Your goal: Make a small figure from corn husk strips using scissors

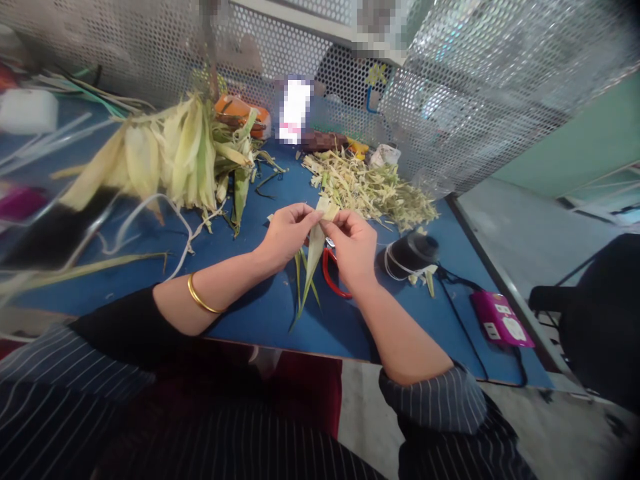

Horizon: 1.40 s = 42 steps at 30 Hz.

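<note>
Between my hands hangs a pale green corn husk (313,257), its pointed end reaching down over the table. My left hand (286,233) pinches the husk near its upper end, and my right hand (356,243) pinches it from the other side, close by. Red-handled scissors (330,277) lie on the table beneath, partly hidden by my right hand. Narrow green strips (300,277) show just behind the hanging husk. Beyond my hands is a heap of small cut husk pieces (360,183).
Whole corn husks (180,160) are bunched at the back left of the blue table (240,320). A dark cylinder wound with cord (410,255) and a magenta packet (501,319) are on the right. A lit phone (295,110) leans near the perforated metal screen (280,47).
</note>
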Motion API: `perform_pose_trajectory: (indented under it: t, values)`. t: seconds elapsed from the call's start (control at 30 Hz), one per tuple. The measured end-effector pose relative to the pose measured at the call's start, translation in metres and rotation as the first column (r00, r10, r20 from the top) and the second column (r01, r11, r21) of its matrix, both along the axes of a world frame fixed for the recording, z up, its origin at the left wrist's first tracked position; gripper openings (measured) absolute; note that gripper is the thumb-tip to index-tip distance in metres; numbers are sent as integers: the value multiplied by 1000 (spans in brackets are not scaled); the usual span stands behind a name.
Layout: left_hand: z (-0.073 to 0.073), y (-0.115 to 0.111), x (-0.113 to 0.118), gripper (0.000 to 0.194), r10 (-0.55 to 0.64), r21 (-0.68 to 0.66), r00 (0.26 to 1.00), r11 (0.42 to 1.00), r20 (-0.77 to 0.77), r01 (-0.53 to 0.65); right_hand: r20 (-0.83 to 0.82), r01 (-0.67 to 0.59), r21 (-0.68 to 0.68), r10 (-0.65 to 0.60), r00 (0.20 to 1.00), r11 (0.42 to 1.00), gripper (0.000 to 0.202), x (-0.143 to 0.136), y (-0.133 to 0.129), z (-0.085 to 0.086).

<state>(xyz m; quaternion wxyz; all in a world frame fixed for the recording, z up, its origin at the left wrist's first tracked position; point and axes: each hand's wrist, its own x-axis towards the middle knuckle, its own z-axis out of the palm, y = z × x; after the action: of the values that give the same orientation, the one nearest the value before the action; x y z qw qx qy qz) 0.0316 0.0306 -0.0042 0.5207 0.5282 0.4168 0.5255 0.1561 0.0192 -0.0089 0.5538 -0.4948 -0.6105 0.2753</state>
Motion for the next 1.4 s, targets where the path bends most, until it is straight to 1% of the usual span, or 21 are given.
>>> perform_pose_trajectory:
  t: [0.2,0.27,0.37,0.5,0.6,0.7,0.8,1.0,1.07,1.27,1.4]
  values:
    - [1,1,1,20,-12,-5,1000,1000,25,12,100,31,121,-43,994,992,17,-2,-4,6]
    - [0,1,0,20,-23,-16,999,1000,40,23,127,38,139,-56,990,990,16,-2,-4,6]
    - [-3,3,-1,22,-25,-1,999,1000,39,26,151,49,119,-67,986,992,16,-2,-5,5]
    - [-6,5,-2,23,57,82,996,995,-65,-52,101,34,48,-38,994,998,17,-3,-4,3]
    - [-9,7,-2,23,99,124,988,989,-122,-84,91,35,20,-37,995,999,20,-3,-4,2]
    - [-11,8,-1,22,113,124,985,988,-126,-98,113,47,46,-52,992,998,19,-4,-6,4]
    - [-11,9,-2,22,122,124,985,987,-126,-106,114,28,65,-35,993,997,15,-5,-8,6]
    - [-11,9,-3,23,166,174,975,975,-150,-140,82,-21,-33,24,996,999,17,-7,-7,0]
    - [-11,9,-3,25,176,178,973,973,-152,-148,87,-23,-45,27,996,999,19,-8,-7,-1]
    - [-13,10,-4,23,200,154,964,973,-173,-174,145,-21,34,16,989,999,14,-9,-12,4]
    - [-13,11,-4,21,220,170,964,966,-148,-194,111,-59,0,59,992,998,14,-10,-11,1]
